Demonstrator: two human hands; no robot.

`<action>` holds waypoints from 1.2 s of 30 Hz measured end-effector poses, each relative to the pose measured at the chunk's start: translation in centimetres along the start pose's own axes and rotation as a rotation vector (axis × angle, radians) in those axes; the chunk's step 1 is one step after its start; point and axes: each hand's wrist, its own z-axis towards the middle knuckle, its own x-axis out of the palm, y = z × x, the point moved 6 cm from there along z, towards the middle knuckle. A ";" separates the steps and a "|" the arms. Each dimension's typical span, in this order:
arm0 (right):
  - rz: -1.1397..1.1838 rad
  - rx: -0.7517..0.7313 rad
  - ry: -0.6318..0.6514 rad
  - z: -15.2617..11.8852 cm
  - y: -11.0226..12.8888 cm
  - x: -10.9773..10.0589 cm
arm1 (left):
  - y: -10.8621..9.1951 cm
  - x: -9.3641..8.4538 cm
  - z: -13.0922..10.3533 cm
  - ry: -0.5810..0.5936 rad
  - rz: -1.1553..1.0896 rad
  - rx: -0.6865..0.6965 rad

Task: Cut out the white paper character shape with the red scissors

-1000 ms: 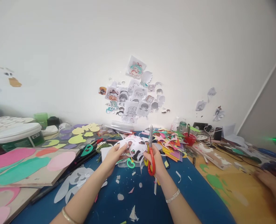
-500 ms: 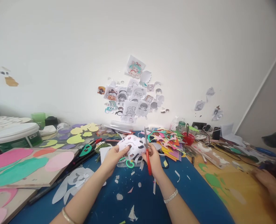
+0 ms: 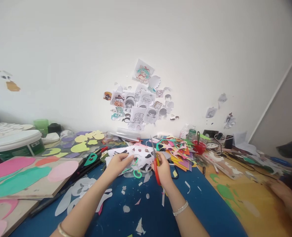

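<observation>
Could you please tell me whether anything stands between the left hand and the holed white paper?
Nothing visible does: the left hand holds the paper directly, and the red-handled scissors are in the right hand.

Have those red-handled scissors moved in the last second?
Yes. Against the pigtailed wall drawing, the red-handled scissors have swung left: their tips, below its right edge a second ago, now show below its middle.
</observation>
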 end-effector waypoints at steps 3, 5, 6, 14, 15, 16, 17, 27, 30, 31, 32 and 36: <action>-0.017 -0.005 0.001 0.0 -0.2 -0.1 | 0.1 0.0 0.3 0.018 0.051 0.015; -0.049 -0.017 -0.008 0.0 -0.3 -0.3 | 0.1 0.1 0.3 0.025 0.060 0.031; -0.071 -0.023 -0.009 0.0 -0.4 -0.3 | 0.2 0.3 0.4 0.031 0.074 0.039; -0.113 -0.041 -0.100 0.0 -0.3 -0.9 | 1.4 0.0 0.6 -0.143 0.091 0.013; -0.096 -0.052 -0.119 0.0 -0.2 -1.1 | 1.6 -0.2 0.7 -0.172 0.085 0.002; -0.085 -0.064 -0.142 -0.1 0.0 -1.3 | 1.8 -0.4 0.7 -0.198 0.079 -0.010; -0.084 -0.072 -0.165 -0.1 0.2 -1.5 | 2.0 -0.6 0.7 -0.220 0.071 -0.020; 0.248 -0.035 0.646 -2.4 1.5 3.6 | 2.5 -1.6 0.5 -0.414 -0.101 0.039; 0.203 0.046 0.782 -3.7 1.4 4.8 | 2.6 -1.8 0.6 -0.456 -0.185 0.060; 0.190 0.074 0.800 -4.0 1.3 5.0 | 2.5 -1.8 0.6 -0.466 -0.225 0.079; 0.184 0.100 0.811 -4.1 1.2 5.1 | 2.5 -1.8 0.6 -0.471 -0.265 0.100; 0.229 0.157 0.815 -4.2 0.9 5.2 | 2.3 -1.6 0.7 -0.440 -0.340 0.165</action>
